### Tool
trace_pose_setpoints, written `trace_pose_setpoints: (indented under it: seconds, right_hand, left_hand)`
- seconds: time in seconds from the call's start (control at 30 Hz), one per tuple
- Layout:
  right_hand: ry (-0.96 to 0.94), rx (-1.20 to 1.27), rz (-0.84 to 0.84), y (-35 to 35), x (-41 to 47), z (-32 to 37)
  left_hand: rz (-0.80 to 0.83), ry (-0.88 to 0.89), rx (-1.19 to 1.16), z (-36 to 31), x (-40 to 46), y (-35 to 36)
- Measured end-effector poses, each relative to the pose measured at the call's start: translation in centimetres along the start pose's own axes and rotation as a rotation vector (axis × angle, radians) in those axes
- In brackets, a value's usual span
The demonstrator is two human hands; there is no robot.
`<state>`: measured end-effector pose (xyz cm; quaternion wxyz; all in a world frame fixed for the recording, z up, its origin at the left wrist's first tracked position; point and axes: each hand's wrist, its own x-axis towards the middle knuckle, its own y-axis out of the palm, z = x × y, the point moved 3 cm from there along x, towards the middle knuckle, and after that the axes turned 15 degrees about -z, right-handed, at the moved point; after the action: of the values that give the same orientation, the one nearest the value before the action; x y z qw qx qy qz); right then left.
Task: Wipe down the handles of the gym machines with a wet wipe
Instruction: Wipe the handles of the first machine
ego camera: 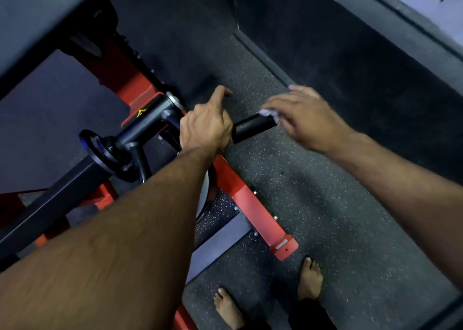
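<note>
A black rubber handle [253, 127] sticks out to the right from a red and black gym machine [147, 119]. My left hand [206, 126] grips the inner part of this handle, with the index finger pointing up and away. My right hand [304, 119] is at the handle's outer end and holds a crumpled white wet wipe [269, 113] against the tip. Most of the wipe is hidden under my fingers.
The machine's red base beam [250, 204] runs along the speckled rubber floor [325, 217] toward my bare feet [309, 278]. A black weight peg and collar [105, 151] lie to the left. A dark raised platform edge [275, 64] runs behind the handle.
</note>
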<state>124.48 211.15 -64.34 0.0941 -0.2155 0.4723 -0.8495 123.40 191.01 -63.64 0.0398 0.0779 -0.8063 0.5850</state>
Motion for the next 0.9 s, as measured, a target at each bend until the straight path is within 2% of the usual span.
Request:
trace_pose_setpoints:
  seconds: [0.1,0.17,0.33,0.4,0.5,0.6,0.7,0.8,0.9]
  right_hand:
    - [0.157,-0.078,-0.084,-0.7,-0.3,-2.9]
    - [0.203,-0.115,-0.156,0.4,0.0,-1.5]
    - [0.08,-0.028,-0.338,4.8,-0.1,6.3]
    - [0.063,0.036,-0.354,5.4,-0.5,6.7]
    - [-0.027,-0.042,-0.329,4.3,-1.5,4.2]
    - [0.161,-0.094,-0.435,2.4,-1.9,0.1]
    - [0.357,-0.049,-0.591,2.4,-3.0,-0.9]
    - [0.373,0.024,-0.708,5.2,-3.6,3.2]
    - [0.35,0.153,-0.756,8.2,-3.6,9.2]
  left_hand:
    - [0.032,-0.006,0.014,0.0,0.1,0.2]
    - [0.057,-0.012,0.022,0.0,0.3,0.3]
    - [0.079,-0.01,0.018,0.0,0.5,0.5]
    - [0.079,0.002,-0.001,0.1,0.5,0.4]
    - [0.079,0.005,-0.001,0.0,0.3,0.4]
    - [0.088,0.008,0.01,-0.1,0.3,0.3]
    - [0.133,0.006,0.015,-0.1,0.6,0.3]
    - [0.211,0.004,0.044,-0.3,0.9,0.2]
    - [0.267,0.012,0.055,-0.4,1.1,0.2]
